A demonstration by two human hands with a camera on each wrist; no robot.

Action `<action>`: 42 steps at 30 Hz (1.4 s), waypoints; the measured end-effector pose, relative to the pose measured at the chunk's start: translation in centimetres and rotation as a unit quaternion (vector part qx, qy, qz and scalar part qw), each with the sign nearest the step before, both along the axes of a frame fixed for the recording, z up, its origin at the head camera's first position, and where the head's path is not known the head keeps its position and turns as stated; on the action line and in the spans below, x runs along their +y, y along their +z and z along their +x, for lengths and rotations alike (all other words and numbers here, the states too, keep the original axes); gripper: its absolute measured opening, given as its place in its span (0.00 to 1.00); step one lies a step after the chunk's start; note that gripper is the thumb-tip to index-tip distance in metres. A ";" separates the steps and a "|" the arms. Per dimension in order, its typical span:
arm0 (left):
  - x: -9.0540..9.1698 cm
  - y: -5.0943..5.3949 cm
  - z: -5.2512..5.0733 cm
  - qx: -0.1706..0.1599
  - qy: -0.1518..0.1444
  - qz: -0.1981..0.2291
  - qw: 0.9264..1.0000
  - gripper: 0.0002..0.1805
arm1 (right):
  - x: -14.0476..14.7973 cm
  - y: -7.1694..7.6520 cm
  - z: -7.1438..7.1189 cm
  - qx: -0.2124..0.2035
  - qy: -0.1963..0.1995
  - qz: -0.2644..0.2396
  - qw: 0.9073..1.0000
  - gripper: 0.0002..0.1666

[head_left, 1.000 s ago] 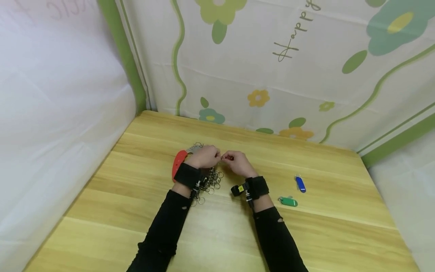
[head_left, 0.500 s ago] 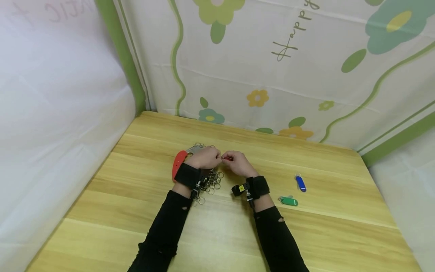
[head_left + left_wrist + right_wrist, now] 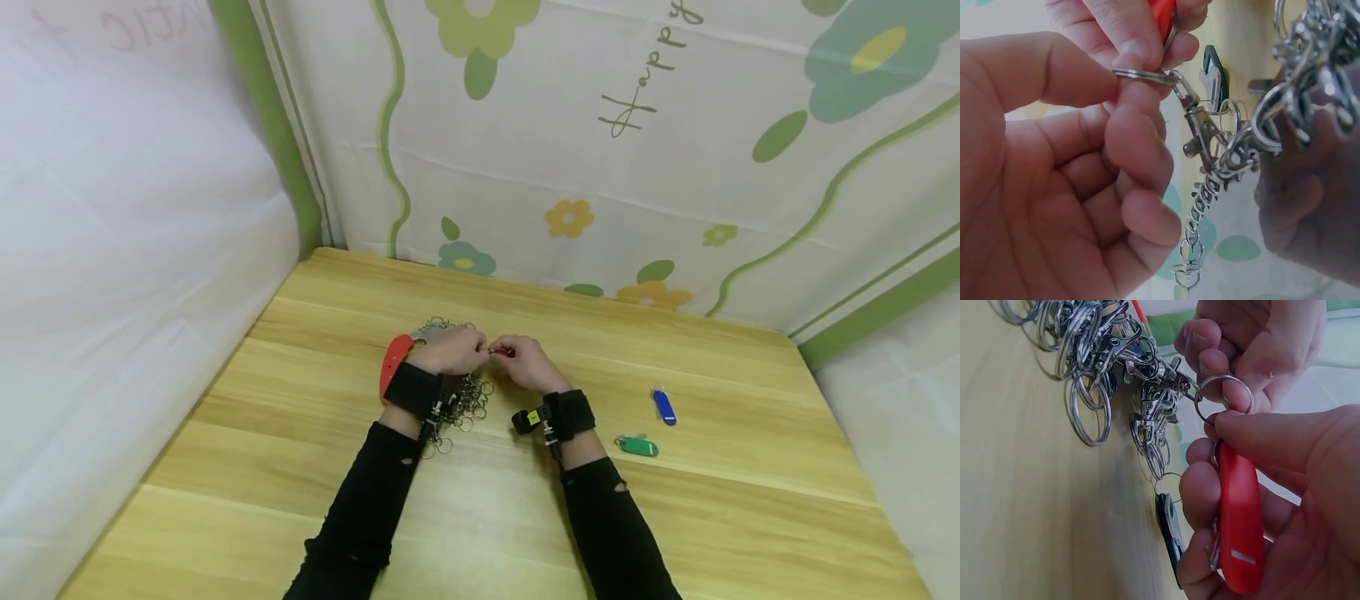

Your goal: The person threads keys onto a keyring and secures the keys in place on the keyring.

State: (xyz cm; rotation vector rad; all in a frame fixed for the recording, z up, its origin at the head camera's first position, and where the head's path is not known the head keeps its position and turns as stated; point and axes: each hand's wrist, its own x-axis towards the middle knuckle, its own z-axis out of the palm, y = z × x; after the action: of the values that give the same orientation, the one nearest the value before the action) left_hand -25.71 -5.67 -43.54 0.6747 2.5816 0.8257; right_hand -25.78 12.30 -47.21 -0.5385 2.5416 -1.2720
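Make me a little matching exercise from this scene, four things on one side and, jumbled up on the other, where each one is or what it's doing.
Column one:
1. Red tag
2. Blue tag
3. Left hand
4. Green tag

Column two:
A. On the right half of the table, nearer the flowered cloth
B. Pinching a metal ring
C. On the right half of the table, nearer the right sleeve
D. Held in the right hand

Pairs: 1-D, 2-A, 3-B, 4-C
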 end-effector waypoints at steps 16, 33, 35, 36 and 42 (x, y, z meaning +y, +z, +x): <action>0.1 -0.3 -0.1 0.024 0.022 -0.003 0.999 0.15 | -0.1 0.4 0.3 0.006 -0.003 0.008 1.000 0.11; 0.4 -0.1 -0.1 0.043 0.030 -0.016 0.998 0.13 | -0.2 1.2 0.5 -0.023 -0.046 -0.011 0.999 0.10; 0.4 0.0 -0.1 0.043 0.031 -0.016 0.998 0.13 | -0.4 1.2 0.5 -0.022 -0.053 -0.007 0.998 0.10; 0.4 0.0 -0.1 0.042 0.030 -0.016 0.999 0.13 | -0.5 1.2 0.5 -0.022 -0.057 -0.005 0.998 0.10; 0.6 -0.1 0.0 0.050 0.026 -0.015 0.998 0.15 | -0.7 1.3 0.7 -0.021 -0.074 0.004 0.997 0.10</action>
State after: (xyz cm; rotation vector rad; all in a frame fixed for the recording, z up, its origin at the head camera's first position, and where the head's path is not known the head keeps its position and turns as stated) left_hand -25.74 -5.09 -43.65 0.6593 2.7055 0.7870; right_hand -25.13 11.64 -45.93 -0.3249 2.5915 -1.3068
